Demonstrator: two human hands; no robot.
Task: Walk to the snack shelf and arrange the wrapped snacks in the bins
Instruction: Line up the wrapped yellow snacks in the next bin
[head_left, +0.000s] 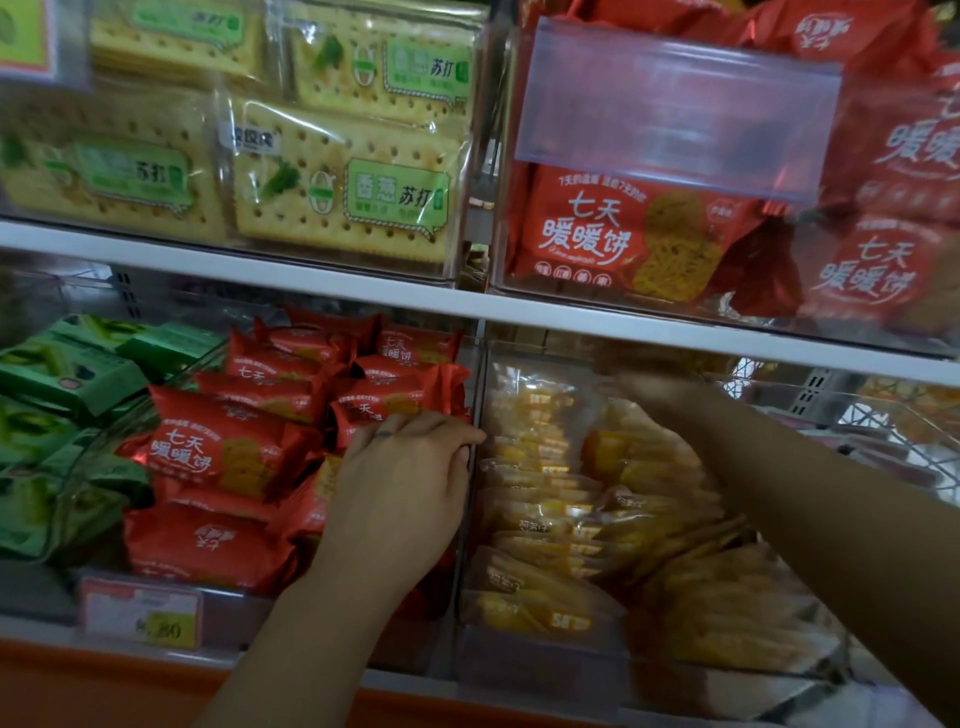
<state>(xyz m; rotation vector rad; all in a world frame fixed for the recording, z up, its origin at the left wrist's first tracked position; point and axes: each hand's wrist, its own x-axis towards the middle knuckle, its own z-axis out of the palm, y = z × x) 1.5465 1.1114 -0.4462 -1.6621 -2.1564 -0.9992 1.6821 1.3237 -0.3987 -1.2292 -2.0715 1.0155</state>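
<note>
Touching crinkly packets (218, 447) (red foil)

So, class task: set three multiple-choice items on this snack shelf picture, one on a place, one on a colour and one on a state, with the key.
1. The left hand rests on: A green packets; B red packets on the lower shelf; C the upper shelf.
2. The right hand reaches among packets that are: A yellow; B blue; C white.
3. The clear label holder on the upper right bin: A holds a yellow card; B shows no card; C lies on the floor.

Key: B, it lies on red packets beside the bin divider. A, yellow packets fill that bin. B, only red wrappers show through it.
</note>
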